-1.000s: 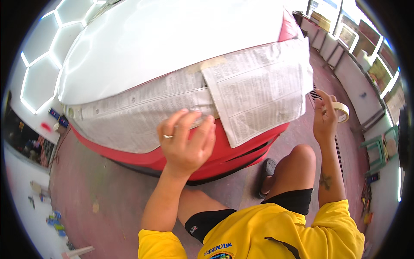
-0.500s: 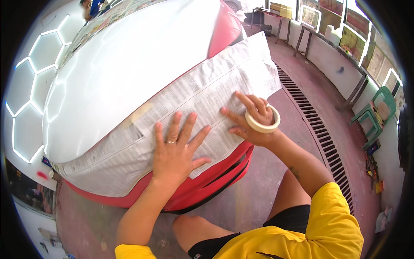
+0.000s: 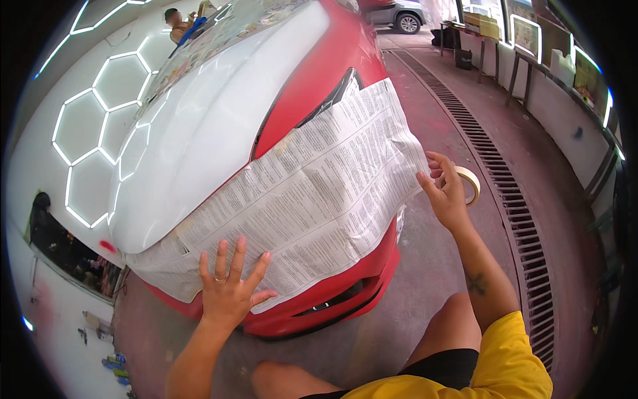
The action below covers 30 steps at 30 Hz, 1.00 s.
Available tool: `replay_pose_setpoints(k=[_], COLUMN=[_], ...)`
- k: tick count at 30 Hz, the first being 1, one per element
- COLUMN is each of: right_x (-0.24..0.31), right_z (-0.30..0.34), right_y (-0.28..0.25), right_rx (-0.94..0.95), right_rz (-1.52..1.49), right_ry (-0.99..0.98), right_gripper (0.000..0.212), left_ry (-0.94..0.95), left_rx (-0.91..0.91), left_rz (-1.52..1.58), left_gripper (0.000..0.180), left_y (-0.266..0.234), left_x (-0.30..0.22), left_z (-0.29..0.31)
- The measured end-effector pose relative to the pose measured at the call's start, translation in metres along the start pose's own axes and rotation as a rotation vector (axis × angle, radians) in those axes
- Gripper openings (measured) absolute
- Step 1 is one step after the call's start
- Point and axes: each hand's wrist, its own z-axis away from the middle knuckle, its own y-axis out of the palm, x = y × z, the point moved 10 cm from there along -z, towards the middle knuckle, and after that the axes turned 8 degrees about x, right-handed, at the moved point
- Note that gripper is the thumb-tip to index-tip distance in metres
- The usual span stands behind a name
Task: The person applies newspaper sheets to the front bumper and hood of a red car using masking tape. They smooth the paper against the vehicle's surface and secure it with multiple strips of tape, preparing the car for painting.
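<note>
A large newspaper sheet (image 3: 319, 193) covers the front of a red car, draped over the bumper (image 3: 372, 272) and along the front edge of the white hood (image 3: 212, 126). My left hand (image 3: 229, 287) lies on its lower part, fingers spread, a ring on one of them. At the sheet's right edge is my right hand (image 3: 446, 196), with a roll of cream masking tape (image 3: 474, 183) hung around its fingers. Thumb and fingertips of that hand are bent close to the paper's edge; whether they pinch it I cannot tell.
A floor drain grate (image 3: 495, 159) runs along the right side. Stands and a bench (image 3: 518, 60) line the right wall. Another person (image 3: 176, 26) is beyond the car at the upper left. A grey vehicle (image 3: 399, 18) stands at the back.
My right hand has left the middle of the paper for its right edge, carrying the tape. My left hand has shifted left and down. The view has turned, showing more of the red fender and headlight.
</note>
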Motion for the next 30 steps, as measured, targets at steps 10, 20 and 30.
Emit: replay_pose_setpoints(k=[10, 20, 30], right_x=[-0.061, -0.070, -0.013], right_z=[-0.105, -0.152, -0.199], right_y=[0.024, 0.059, 0.011], right_rx=[0.489, 0.646, 0.428], right_rz=[-0.542, -0.365, -0.776], right_ry=[0.128, 0.225, 0.082], right_gripper=[0.026, 0.016, 0.041], left_ry=[-0.206, -0.261, -0.280], left_rx=[0.240, 0.289, 0.345], left_rz=[0.115, 0.192, 0.213], left_gripper=[0.091, 0.097, 0.101], left_y=[-0.020, -0.026, -0.022], left_x=[-0.040, -0.046, -0.044], left_z=[-0.016, -0.023, -0.022])
